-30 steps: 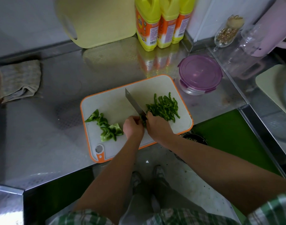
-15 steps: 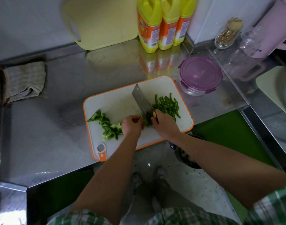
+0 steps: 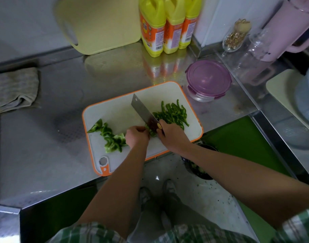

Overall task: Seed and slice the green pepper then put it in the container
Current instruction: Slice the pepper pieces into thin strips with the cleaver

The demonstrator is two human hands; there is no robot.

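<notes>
As lid covers container, contents — unclear.

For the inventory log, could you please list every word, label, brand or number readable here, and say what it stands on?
No text here can be read.
Orange labels on the three yellow bottles: print and barcodes, too blurred to read.
Round gold mark on the cleaver: too small to read.

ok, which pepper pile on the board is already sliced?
The thin strips right of the cleaver; the chunks at the left end of the board are broad and uncut.
</notes>
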